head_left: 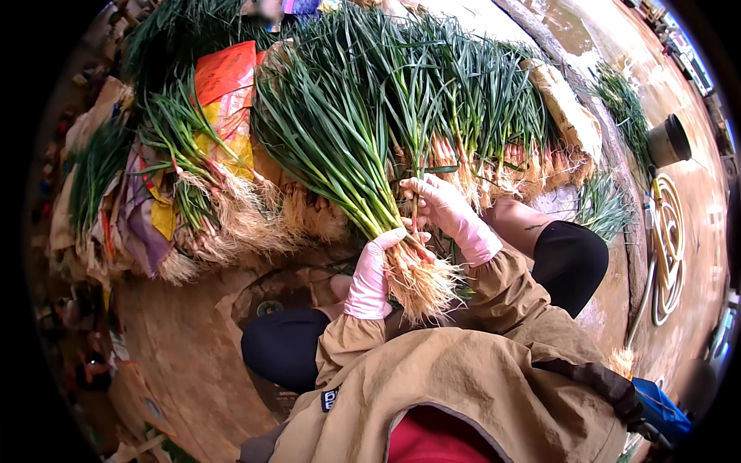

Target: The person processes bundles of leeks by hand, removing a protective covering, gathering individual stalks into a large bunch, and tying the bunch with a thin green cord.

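Note:
A thick bunch of green garlic [356, 179], with long flat leaves and pale stringy roots, rests in my left hand [372, 270]. The fingers of that hand are wrapped round the reddish stem bases, and the roots hang below. Just to the right, my right hand [446, 207] pinches a single green garlic stalk [415, 158] between thumb and fingers, its lower end close to the bunch. Both hands wear pale pink gloves. Beyond them lies a wide row of green garlic [494, 100], leaves pointing away and roots toward me.
Loose green garlic [231, 193] lies at left over red, yellow and purple sacks [224, 73]. A rolled pale sack [567, 112] borders the row at right. Farther right are a dark bucket [668, 141] and a coiled cream hose [670, 239]. My bent knees flank my hands.

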Demonstrator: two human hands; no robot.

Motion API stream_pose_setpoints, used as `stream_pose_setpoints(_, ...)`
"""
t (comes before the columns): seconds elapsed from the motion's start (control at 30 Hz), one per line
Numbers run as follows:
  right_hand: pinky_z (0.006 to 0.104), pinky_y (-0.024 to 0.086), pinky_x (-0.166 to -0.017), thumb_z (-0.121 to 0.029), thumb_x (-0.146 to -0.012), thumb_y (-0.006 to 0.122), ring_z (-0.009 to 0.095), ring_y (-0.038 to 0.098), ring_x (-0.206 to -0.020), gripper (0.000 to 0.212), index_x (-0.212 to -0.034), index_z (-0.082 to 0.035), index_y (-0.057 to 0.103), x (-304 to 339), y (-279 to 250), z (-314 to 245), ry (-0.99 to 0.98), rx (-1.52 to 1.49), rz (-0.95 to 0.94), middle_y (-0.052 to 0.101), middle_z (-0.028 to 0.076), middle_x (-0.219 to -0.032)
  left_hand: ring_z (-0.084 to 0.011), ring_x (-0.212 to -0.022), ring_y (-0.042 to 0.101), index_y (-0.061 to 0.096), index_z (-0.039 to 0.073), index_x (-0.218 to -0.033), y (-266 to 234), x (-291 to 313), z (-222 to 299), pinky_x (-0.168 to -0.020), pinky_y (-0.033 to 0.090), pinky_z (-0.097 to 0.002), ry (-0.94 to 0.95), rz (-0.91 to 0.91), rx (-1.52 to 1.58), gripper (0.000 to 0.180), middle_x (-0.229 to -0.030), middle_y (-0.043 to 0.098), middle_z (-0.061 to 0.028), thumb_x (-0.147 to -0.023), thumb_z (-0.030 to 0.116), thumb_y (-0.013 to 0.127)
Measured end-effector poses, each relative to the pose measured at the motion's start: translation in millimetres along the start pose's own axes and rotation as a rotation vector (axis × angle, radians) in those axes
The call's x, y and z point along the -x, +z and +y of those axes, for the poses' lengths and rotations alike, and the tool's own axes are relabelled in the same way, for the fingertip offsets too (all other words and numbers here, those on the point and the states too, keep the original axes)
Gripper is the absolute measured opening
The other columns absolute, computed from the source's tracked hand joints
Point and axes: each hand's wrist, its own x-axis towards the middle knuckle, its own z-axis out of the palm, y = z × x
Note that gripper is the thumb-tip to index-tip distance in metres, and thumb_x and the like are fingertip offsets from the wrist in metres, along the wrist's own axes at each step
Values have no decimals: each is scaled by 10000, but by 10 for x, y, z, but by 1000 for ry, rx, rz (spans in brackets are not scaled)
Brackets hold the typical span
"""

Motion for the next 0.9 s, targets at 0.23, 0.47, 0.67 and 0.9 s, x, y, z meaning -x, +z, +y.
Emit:
stream_pose_setpoints(0.23,306,431,-520,-290,-957,535,152,560,-588,247,-877,-67,603,-82,-58,156,-512,1081,426,600,58,-704,-279,-785,609,513,29,-1077,-36,52,53,-695,559,-440,20,-77,7,270,-967,586,-145,-841,151,564)
stream_pose_setpoints(0.47,184,317,-506,-377,-953,518,47,369,-530,338,-1052,-73,626,2,119,153,45,-358,-209,497,-53,-665,-276,-785,588,551,21,-1098,-123,34,26,-677,535,-398,-9,-113,137,317,-988,594,-139,-835,198,574)
stream_pose_setpoints(0.67,186,303,-431,-295,-937,553,39,376,-493,228,-886,-76,592,-57,368,128,-154,295,132,469,-49,-648,-275,-806,616,529,-35,-1111,-156,75,40,-710,545,-397,-92,-35,52,400,-899,608,-137,-830,243,591)
stream_pose_setpoints(0.9,205,303,-369,-233,-964,444,85,358,-389,248,-814,-85,576,-547,-245,378,281,-962,34,460,-50,-563,-262,-670,571,489,23,-1134,11,13,-113,-764,473,-396,8,-124,3,399,-749,556,-101,-796,207,593)
